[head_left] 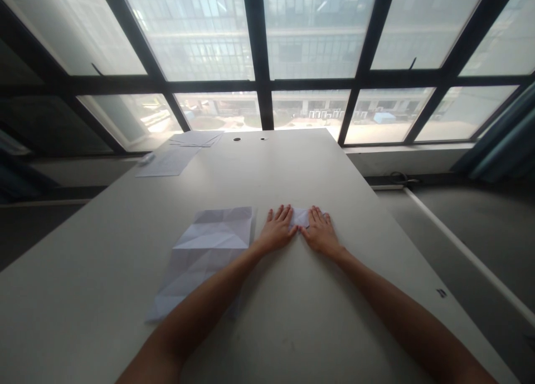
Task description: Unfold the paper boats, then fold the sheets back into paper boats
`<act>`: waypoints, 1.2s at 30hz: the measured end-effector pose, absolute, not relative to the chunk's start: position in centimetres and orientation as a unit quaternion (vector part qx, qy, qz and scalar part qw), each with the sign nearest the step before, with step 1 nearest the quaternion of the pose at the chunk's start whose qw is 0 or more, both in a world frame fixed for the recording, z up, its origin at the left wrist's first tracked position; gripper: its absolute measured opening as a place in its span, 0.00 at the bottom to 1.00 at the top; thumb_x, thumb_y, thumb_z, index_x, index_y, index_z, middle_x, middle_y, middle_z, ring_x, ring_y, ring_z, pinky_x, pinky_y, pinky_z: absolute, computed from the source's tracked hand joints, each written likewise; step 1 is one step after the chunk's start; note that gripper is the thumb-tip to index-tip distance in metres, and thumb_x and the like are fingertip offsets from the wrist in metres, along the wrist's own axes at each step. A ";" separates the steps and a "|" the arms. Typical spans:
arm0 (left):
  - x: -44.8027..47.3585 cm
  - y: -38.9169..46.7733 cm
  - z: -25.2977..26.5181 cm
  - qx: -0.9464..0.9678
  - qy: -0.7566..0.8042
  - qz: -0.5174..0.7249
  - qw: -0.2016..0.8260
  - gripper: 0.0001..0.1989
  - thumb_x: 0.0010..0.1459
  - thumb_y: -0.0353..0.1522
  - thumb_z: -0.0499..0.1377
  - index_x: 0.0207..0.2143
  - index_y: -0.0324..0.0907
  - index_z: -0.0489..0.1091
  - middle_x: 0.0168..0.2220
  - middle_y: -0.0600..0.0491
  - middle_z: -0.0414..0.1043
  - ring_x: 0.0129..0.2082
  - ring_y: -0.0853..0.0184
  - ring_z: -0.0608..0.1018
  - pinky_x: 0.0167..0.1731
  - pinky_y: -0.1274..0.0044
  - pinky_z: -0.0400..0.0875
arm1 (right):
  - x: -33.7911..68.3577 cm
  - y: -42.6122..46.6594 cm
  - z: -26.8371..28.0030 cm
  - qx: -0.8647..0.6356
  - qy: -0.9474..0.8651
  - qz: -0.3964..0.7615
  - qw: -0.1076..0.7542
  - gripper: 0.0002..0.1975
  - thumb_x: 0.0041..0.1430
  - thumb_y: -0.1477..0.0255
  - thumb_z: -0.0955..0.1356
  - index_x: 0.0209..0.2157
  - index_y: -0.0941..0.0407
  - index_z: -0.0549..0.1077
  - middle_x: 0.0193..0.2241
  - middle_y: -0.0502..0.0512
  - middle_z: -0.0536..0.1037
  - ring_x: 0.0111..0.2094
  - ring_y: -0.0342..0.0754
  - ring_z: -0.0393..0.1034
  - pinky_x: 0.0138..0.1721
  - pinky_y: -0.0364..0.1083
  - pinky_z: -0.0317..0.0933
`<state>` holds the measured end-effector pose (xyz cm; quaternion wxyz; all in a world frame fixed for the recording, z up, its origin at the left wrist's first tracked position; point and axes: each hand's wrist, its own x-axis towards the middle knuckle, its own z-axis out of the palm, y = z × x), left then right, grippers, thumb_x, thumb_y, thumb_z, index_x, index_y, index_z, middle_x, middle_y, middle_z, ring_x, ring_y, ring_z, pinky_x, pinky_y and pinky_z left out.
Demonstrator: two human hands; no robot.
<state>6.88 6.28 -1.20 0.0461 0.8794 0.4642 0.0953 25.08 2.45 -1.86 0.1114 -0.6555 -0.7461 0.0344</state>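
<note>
A small piece of folded white paper (300, 217) lies flat on the white table (288, 172), between and partly under my hands. My left hand (278, 228) rests on its left side with the fingers stretched out. On its right side lies my right hand (321, 231), also flat, fingers pointing away from me. The thumbs almost meet at the paper's near edge. Both hands cover the paper's ends, so its full outline is hidden. Left of my left hand is a larger creased sheet of paper (213, 236), partly unfolded, with my left forearm crossing over its lower right part.
Several loose white sheets (171, 161) lie at the table's far left, with a small blurred object (146, 159) on their left edge. Two small round dark-centred spots (237, 139) mark the far end. Large framed windows (309, 33) stand beyond. A dark sticker (441, 292) is near the right edge.
</note>
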 end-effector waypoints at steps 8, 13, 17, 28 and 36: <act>5.7 8.2 -1.2 0.797 0.536 0.256 0.109 0.22 0.67 0.30 0.45 0.60 0.38 0.65 0.60 0.44 0.67 0.64 0.58 0.64 0.63 0.63 0.56 | 27.0 3.8 -2.0 -0.668 -0.738 0.046 0.088 0.38 0.66 0.57 0.56 0.67 0.69 0.49 0.69 0.67 0.46 0.70 0.56 0.36 0.67 0.61 0.31; 5.3 8.1 -0.5 0.869 0.382 0.264 0.168 0.21 0.65 0.36 0.54 0.60 0.45 0.66 0.62 0.50 0.65 0.65 0.62 0.62 0.64 0.66 0.56 | 28.7 4.6 -1.9 -0.647 -0.756 0.048 0.081 0.37 0.66 0.57 0.56 0.67 0.66 0.50 0.69 0.65 0.47 0.70 0.55 0.36 0.67 0.61 0.31; 5.2 7.4 0.3 0.932 0.300 0.116 0.167 0.34 0.62 0.48 0.56 0.67 0.51 0.54 0.69 0.52 0.51 0.70 0.58 0.49 0.67 0.61 0.41 | 29.1 4.6 -2.0 -0.641 -0.761 0.048 0.086 0.37 0.66 0.57 0.56 0.67 0.66 0.50 0.69 0.65 0.47 0.70 0.54 0.37 0.67 0.60 0.31; 5.8 6.8 0.2 0.937 0.332 0.064 0.084 0.39 0.66 0.52 0.43 0.70 0.41 0.40 0.71 0.46 0.41 0.71 0.61 0.44 0.67 0.65 0.37 | 29.0 4.5 -1.9 -0.643 -0.759 0.038 0.094 0.35 0.65 0.59 0.57 0.67 0.67 0.51 0.69 0.66 0.49 0.70 0.53 0.38 0.67 0.60 0.31; 6.0 6.5 0.0 0.936 0.337 0.075 0.063 0.28 0.70 0.44 0.41 0.70 0.50 0.44 0.70 0.52 0.45 0.70 0.60 0.46 0.66 0.61 0.41 | 27.6 3.0 -1.7 -0.548 -0.830 0.039 0.098 0.31 0.68 0.64 0.55 0.67 0.66 0.51 0.69 0.66 0.48 0.70 0.53 0.38 0.67 0.59 0.30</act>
